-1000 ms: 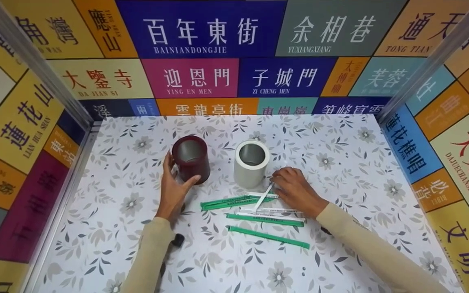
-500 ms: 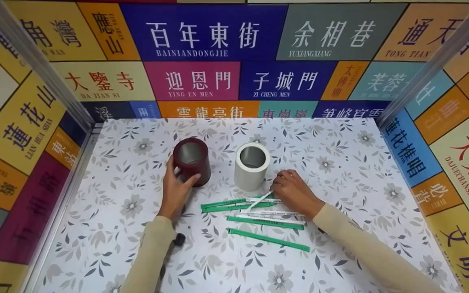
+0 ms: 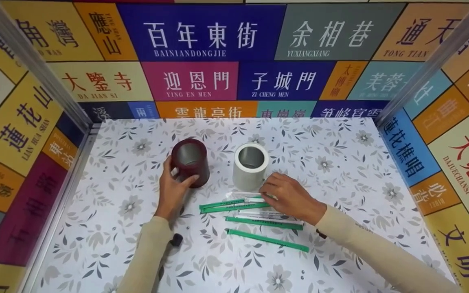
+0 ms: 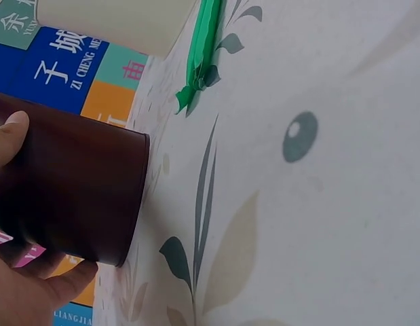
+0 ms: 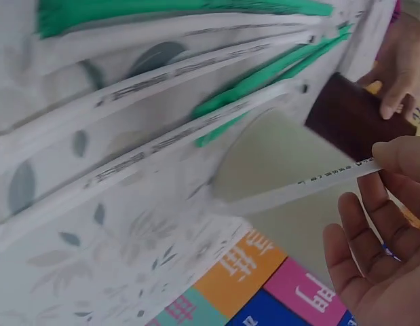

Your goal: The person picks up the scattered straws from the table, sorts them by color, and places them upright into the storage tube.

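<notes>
My left hand (image 3: pixel 172 189) grips the side of a dark red cylindrical cup (image 3: pixel 197 171) standing on the table; in the left wrist view, the thumb is on the cup's (image 4: pixel 67 176) near wall. To its right stands a white cup (image 3: pixel 249 178) with a grey inside. My right hand (image 3: pixel 290 197) is beside the white cup's base. In the right wrist view, its thumb and forefinger pinch one end of a slim white paper-wrapped stick (image 5: pixel 298 193) with dark print, which overlaps the white cup (image 5: pixel 271 153). The other fingers of my right hand (image 5: pixel 379 272) are loosely bent.
Several green wrapped sticks (image 3: pixel 267 240) and white wrapped sticks (image 5: pixel 155 149) lie in front of the white cup. The table (image 3: pixel 96 228) has a leaf-and-flower cover. Panels with large characters (image 3: pixel 202 36) enclose the back and sides.
My right hand has shifted slightly left and down, and the white stick in it has swung from slanting to nearly level. My left hand stays on the dark red cup.
</notes>
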The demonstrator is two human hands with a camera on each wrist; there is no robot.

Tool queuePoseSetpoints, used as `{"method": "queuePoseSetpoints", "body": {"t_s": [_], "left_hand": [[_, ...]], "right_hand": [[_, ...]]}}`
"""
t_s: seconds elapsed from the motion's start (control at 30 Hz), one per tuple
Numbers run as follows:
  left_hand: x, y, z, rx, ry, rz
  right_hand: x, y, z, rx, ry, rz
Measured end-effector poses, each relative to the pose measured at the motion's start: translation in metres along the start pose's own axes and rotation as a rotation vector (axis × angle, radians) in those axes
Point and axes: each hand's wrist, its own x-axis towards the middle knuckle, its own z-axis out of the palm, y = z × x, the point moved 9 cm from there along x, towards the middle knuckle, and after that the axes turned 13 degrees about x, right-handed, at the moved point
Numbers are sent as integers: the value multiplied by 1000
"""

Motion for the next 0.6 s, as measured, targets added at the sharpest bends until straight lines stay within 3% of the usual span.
{"method": "queuePoseSetpoints", "body": {"t_s": [0.33, 0.6], "left_hand": [[0, 2, 7, -66, -34, -15], [-2, 0, 0, 42, -15, 20]], "right_hand": [[28, -28, -15, 331, -26, 28], [67, -39, -17, 471, -81, 61]]}}
